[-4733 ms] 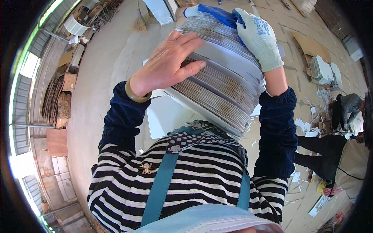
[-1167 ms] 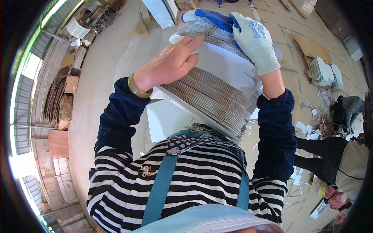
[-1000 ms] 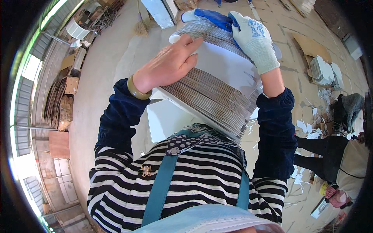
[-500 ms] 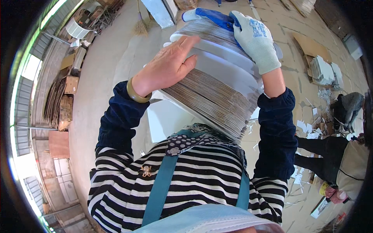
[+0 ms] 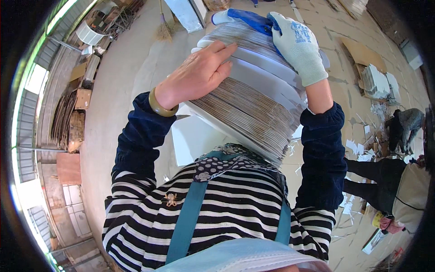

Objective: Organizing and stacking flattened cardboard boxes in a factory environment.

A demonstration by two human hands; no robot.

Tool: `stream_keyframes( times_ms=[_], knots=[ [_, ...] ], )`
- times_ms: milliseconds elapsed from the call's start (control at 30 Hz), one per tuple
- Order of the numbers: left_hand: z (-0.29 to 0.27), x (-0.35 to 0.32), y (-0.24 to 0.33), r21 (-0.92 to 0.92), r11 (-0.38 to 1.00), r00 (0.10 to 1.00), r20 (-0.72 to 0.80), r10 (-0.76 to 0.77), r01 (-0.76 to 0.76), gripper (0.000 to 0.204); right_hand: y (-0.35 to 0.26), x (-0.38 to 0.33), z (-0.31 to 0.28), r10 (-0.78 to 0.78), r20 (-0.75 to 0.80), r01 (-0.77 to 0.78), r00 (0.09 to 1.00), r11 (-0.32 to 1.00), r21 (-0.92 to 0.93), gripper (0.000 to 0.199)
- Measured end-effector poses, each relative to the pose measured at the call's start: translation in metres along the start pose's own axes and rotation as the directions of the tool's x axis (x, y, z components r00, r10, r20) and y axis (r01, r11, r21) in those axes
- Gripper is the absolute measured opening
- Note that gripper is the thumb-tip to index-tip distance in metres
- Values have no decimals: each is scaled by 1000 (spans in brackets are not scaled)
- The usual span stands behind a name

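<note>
A thick stack of white-faced cardboard pieces (image 5: 247, 106) with brown layered edges leans in front of my chest. It is fanned into bundles, with smooth white faces showing between them. My bare left hand (image 5: 199, 72), with a bracelet at the wrist, lies over the left side of the stack. Its fingers are stretched out, their tips on the cardboard edges. My right hand (image 5: 297, 50) wears a white knit glove with a blue palm and rests at the far right of the stack. Its bent fingers hold a loose blue work glove (image 5: 247, 20) that lies across the stack's far edge.
A white sheet (image 5: 192, 140) lies on the floor at left of the stack. White cardboard piles (image 5: 378, 84) and scattered scraps (image 5: 358, 149) are at right, near a bending person (image 5: 398, 186). A broom (image 5: 163, 29) stands far left; flattened cartons (image 5: 63, 115) lean along the left wall.
My left hand has slid slightly farther and to the right over the cardboard edges. My right hand stays in place. The dark-clothed figure at right has shifted a little.
</note>
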State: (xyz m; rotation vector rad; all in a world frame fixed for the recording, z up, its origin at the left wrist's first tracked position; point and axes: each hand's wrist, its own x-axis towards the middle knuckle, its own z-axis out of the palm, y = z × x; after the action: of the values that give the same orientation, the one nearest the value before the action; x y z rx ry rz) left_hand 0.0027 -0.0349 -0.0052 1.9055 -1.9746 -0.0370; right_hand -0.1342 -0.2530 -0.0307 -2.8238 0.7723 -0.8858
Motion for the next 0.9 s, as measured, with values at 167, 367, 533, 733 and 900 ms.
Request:
stream_keyframes(
  times_ms=[167, 367, 533, 733, 900],
  knots=[
    [0, -4, 3, -17, 1000, 1000, -9, -25, 25, 43, 0, 3, -1, 7, 28, -7, 1000, 1000, 2, 39],
    [-1, -3, 4, 133, 991, 997, -71, 40, -30, 38, 3, 2, 0, 9, 23, -9, 1000, 1000, 0, 39],
    [1, -2, 0, 200, 964, 947, -230, 222, -177, 41, 4, 2, 7, -49, -78, 50, 996, 999, 19, 31],
    [1, 0, 1, -5, 996, 996, 19, -90, 90, 65, 1, -1, 5, -59, -120, 60, 991, 998, 4, 31],
    [-1, 3, -1, 48, 996, 994, 75, -75, 71, 70, -5, 1, -3, 18, 55, -16, 998, 1000, -22, 39]
  ],
)
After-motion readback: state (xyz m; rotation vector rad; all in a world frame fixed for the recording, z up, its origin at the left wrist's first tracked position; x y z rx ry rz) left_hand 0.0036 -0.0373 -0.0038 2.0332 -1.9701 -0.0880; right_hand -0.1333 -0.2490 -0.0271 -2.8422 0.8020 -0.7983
